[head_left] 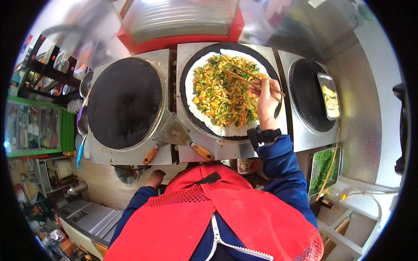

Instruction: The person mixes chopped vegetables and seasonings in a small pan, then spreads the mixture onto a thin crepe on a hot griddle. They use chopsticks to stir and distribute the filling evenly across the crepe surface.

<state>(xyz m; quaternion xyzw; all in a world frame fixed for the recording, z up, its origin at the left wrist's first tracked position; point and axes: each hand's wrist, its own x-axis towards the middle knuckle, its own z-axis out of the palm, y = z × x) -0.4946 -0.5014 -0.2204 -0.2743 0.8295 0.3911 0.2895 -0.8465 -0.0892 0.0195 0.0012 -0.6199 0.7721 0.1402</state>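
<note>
My right hand (266, 101) holds a pair of wooden chopsticks (246, 78) over a white crepe (196, 71) on the middle round black griddle (272, 65). The crepe is covered with a filling of green, orange and yellow shredded vegetables (222, 89), and the chopstick tips rest in it. My left hand (155, 177) hangs low below the counter edge, near a small round opening; I cannot tell whether it holds anything. I wear a red mesh vest over a blue jacket.
An empty black griddle (125, 102) sits at the left, with two metal scrapers with orange handles (174, 135) between the griddles. The right griddle (307, 93) bears a metal tray of yellow food (329, 96). A bin of chopped greens (323, 167) stands at the lower right.
</note>
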